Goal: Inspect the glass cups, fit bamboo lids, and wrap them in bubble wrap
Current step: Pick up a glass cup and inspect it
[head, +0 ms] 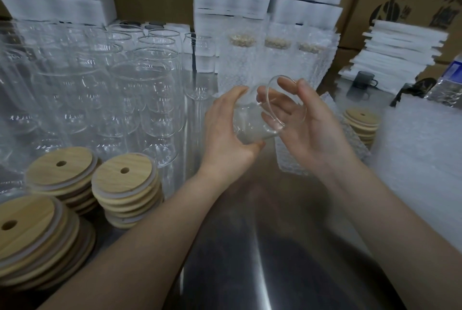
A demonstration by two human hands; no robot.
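The cup (260, 114) is off the table (225, 247), held between both hands above its bare metal, in front of the wrapped cups (275, 59). It lies tipped over: its long axis runs from lower left to upper right, base toward the left hand (230, 129) and open rim toward the right hand (307, 124). The left hand's fingers are curled around the base end, thumb under it, and carry the weight. The right hand is loosely spread, its fingers (277, 102) seen through the rim and touching or just behind it, the thumb above the rim's far edge; whether it truly pinches the glass I cannot tell. This reads as the inspecting step, with no lid on this cup. The next move probably turns on that axis: a lid must meet the rim, which faces right and away from the person. Yet the 3 lid stacks (125, 184) stand left of the cup, nearer the left hand, which is busy; a 4th stack (362, 124) sits just right of the cup, near the freer right hand. A bubble wrap sheet (295, 159) lies right under the cup.
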